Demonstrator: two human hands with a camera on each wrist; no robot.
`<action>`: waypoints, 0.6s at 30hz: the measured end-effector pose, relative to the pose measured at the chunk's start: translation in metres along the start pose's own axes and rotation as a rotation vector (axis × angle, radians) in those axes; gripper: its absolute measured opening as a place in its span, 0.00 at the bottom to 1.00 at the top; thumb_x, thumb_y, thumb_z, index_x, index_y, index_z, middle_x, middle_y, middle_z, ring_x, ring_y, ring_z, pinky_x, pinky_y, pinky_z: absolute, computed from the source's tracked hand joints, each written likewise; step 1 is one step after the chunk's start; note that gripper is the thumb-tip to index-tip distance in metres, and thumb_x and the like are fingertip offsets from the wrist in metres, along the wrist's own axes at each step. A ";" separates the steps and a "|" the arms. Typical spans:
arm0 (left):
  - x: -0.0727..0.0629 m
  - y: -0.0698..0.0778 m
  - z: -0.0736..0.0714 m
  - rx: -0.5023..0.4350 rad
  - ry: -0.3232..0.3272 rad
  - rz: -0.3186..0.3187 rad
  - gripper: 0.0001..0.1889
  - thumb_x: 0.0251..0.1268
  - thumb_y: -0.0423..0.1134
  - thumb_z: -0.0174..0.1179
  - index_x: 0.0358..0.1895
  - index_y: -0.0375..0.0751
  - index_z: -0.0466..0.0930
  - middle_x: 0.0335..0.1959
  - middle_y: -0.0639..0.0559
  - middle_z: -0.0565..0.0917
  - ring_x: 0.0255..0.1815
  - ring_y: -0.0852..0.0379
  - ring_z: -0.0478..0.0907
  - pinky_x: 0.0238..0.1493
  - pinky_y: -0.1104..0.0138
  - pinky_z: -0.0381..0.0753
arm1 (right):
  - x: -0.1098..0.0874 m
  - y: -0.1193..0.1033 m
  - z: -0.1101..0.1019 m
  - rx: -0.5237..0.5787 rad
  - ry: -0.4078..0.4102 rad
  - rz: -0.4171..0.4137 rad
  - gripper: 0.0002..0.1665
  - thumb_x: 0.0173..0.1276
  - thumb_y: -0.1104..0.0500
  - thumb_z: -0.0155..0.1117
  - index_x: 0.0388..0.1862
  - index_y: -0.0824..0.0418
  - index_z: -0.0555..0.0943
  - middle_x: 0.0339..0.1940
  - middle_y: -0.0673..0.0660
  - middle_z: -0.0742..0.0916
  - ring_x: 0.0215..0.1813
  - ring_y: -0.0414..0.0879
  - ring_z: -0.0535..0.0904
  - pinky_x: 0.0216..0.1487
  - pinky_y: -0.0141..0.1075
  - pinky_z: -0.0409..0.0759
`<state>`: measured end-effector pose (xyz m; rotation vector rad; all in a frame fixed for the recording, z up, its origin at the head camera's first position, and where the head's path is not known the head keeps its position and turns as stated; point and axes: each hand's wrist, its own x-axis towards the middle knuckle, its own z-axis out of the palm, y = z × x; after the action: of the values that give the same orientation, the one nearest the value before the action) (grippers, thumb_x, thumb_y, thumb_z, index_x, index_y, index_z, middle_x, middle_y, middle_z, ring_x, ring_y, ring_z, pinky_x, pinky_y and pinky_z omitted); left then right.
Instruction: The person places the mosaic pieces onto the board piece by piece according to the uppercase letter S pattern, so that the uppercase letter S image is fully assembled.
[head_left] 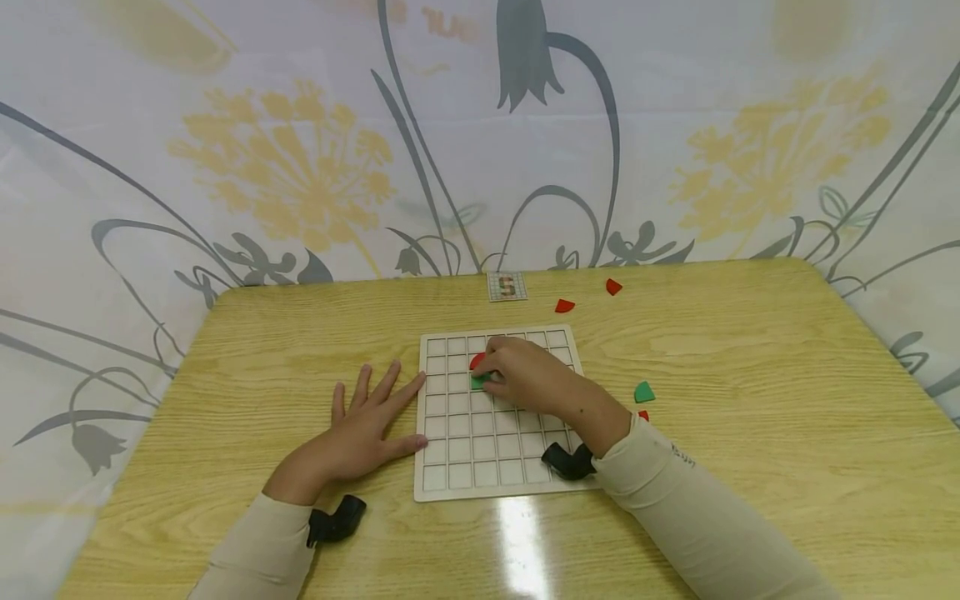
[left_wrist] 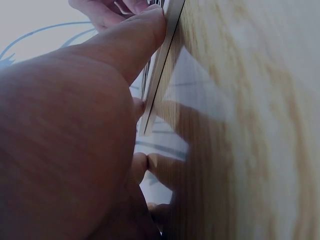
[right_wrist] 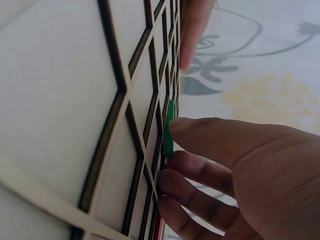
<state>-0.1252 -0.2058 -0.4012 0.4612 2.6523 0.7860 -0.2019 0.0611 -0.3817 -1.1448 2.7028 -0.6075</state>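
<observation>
A white grid board [head_left: 459, 451] with square cells lies on the table. My right hand [head_left: 534, 377] reaches over its upper part, thumb and fingertips pinching a green tile [head_left: 477, 383] at one of the cells. In the right wrist view, the thumb lies on the edge of the green tile [right_wrist: 169, 131], with the other fingers curled just beyond it. Directly above it in the head view, a red tile [head_left: 476, 360] sits on the board, partly covered by the hand. My left hand [head_left: 365, 433] rests spread on the table, its thumb and index fingertips at the board's left edge.
Two red rounded-corner tiles [head_left: 565, 307] [head_left: 614, 287] lie behind the board. To its right are a green tile [head_left: 644, 392] and a red tile [head_left: 643, 415], partly hidden by the sleeve. A small pattern card [head_left: 507, 287] lies at the table's back edge, before a flowered curtain [head_left: 465, 133].
</observation>
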 end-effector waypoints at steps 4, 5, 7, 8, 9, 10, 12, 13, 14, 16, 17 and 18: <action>0.000 0.001 0.000 -0.005 -0.001 0.003 0.43 0.69 0.61 0.58 0.82 0.61 0.47 0.84 0.44 0.36 0.81 0.35 0.17 0.69 0.35 0.12 | 0.000 0.000 0.000 -0.012 0.003 -0.013 0.12 0.69 0.61 0.69 0.49 0.60 0.89 0.41 0.54 0.84 0.39 0.42 0.78 0.42 0.31 0.78; 0.000 0.001 0.000 -0.004 -0.001 0.004 0.43 0.69 0.61 0.58 0.82 0.61 0.47 0.84 0.44 0.36 0.80 0.35 0.17 0.69 0.35 0.12 | 0.000 0.000 0.000 -0.016 0.003 -0.014 0.12 0.69 0.61 0.69 0.49 0.60 0.89 0.41 0.54 0.85 0.40 0.42 0.78 0.42 0.31 0.78; 0.000 0.001 0.000 -0.002 -0.001 0.004 0.43 0.69 0.61 0.58 0.82 0.61 0.47 0.84 0.44 0.36 0.81 0.35 0.18 0.69 0.35 0.13 | 0.000 0.000 0.000 -0.023 0.002 -0.015 0.12 0.69 0.61 0.69 0.50 0.60 0.89 0.41 0.54 0.85 0.40 0.42 0.78 0.42 0.31 0.78; 0.000 0.001 0.000 -0.002 -0.001 0.005 0.43 0.69 0.61 0.58 0.82 0.61 0.47 0.84 0.44 0.36 0.81 0.35 0.18 0.69 0.35 0.13 | 0.000 0.000 0.000 -0.026 0.001 -0.013 0.12 0.69 0.60 0.69 0.50 0.60 0.89 0.42 0.54 0.85 0.40 0.42 0.79 0.42 0.31 0.78; 0.000 0.001 0.000 -0.002 0.000 0.005 0.43 0.69 0.61 0.58 0.82 0.61 0.47 0.84 0.44 0.36 0.81 0.34 0.18 0.69 0.35 0.13 | 0.000 0.000 0.000 -0.032 0.001 -0.014 0.12 0.69 0.60 0.69 0.50 0.60 0.89 0.42 0.54 0.85 0.41 0.43 0.79 0.43 0.32 0.79; 0.000 0.001 0.000 -0.002 0.000 0.006 0.43 0.69 0.61 0.58 0.82 0.61 0.47 0.84 0.44 0.36 0.81 0.34 0.18 0.69 0.35 0.13 | 0.000 0.000 0.000 -0.037 0.001 -0.015 0.12 0.69 0.60 0.69 0.50 0.59 0.89 0.42 0.53 0.85 0.41 0.43 0.79 0.43 0.32 0.79; 0.000 0.001 0.000 -0.003 0.001 0.008 0.43 0.69 0.61 0.59 0.82 0.60 0.47 0.84 0.43 0.36 0.81 0.34 0.18 0.69 0.35 0.13 | 0.000 0.000 0.000 -0.043 0.002 -0.015 0.12 0.69 0.60 0.69 0.50 0.59 0.89 0.42 0.53 0.85 0.41 0.43 0.79 0.43 0.33 0.79; 0.000 0.001 0.000 -0.004 0.001 0.008 0.43 0.69 0.61 0.59 0.82 0.60 0.47 0.84 0.43 0.36 0.80 0.34 0.18 0.69 0.35 0.13 | 0.000 0.000 0.000 -0.045 0.003 -0.016 0.12 0.69 0.60 0.69 0.50 0.59 0.89 0.42 0.53 0.85 0.41 0.43 0.79 0.44 0.33 0.80; 0.000 0.001 0.000 -0.004 0.002 0.008 0.43 0.69 0.61 0.59 0.82 0.61 0.47 0.84 0.44 0.36 0.81 0.34 0.18 0.69 0.35 0.13 | -0.001 -0.001 0.000 -0.048 0.003 -0.017 0.12 0.69 0.60 0.69 0.49 0.59 0.89 0.42 0.53 0.85 0.42 0.43 0.80 0.44 0.33 0.80; 0.001 0.001 0.000 -0.003 0.003 0.007 0.43 0.69 0.61 0.59 0.82 0.61 0.47 0.84 0.44 0.36 0.81 0.34 0.18 0.69 0.35 0.13 | -0.001 -0.002 0.000 -0.049 0.006 -0.020 0.12 0.68 0.60 0.69 0.49 0.59 0.89 0.42 0.53 0.85 0.42 0.44 0.80 0.44 0.34 0.80; 0.001 0.001 0.000 -0.002 0.004 0.006 0.43 0.69 0.61 0.59 0.82 0.61 0.47 0.84 0.43 0.36 0.81 0.34 0.18 0.69 0.35 0.13 | -0.001 -0.002 -0.001 -0.049 0.006 -0.019 0.12 0.68 0.60 0.69 0.49 0.59 0.89 0.42 0.53 0.85 0.42 0.44 0.80 0.44 0.34 0.80; 0.001 0.001 0.000 -0.001 0.004 0.006 0.43 0.69 0.61 0.59 0.82 0.61 0.47 0.84 0.43 0.36 0.81 0.34 0.18 0.69 0.35 0.13 | -0.001 -0.002 -0.001 -0.051 0.007 -0.019 0.12 0.68 0.60 0.69 0.49 0.59 0.89 0.42 0.53 0.85 0.42 0.44 0.80 0.45 0.34 0.80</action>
<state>-0.1257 -0.2052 -0.4008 0.4682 2.6553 0.7909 -0.2000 0.0606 -0.3801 -1.1843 2.7312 -0.5489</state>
